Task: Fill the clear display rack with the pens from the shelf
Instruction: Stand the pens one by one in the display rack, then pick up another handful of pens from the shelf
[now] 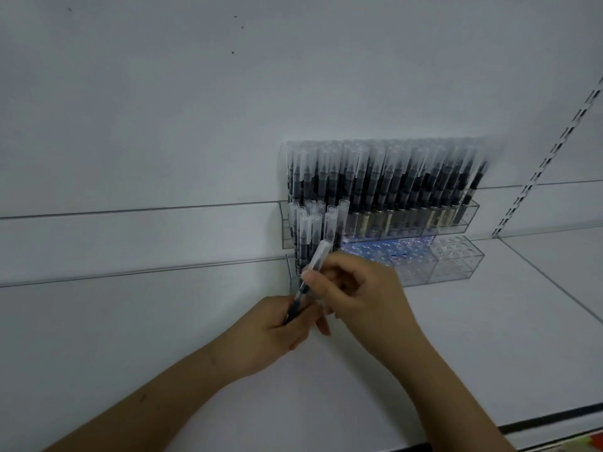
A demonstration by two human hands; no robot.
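Slanting cap-up toward the rack, a pen sits clamped by both hands' fingers.

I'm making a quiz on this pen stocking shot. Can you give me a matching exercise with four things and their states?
Things:
1. upper tier
2. lower tier
3. loose pen
4. left hand

States:
A. held by both hands, tilted
B. full of pens from end to end
C. grips the pen's dark lower end
D. pens at its left end only, the rest of its holes bare

Pairs: 1-B, 2-D, 3-A, 4-C
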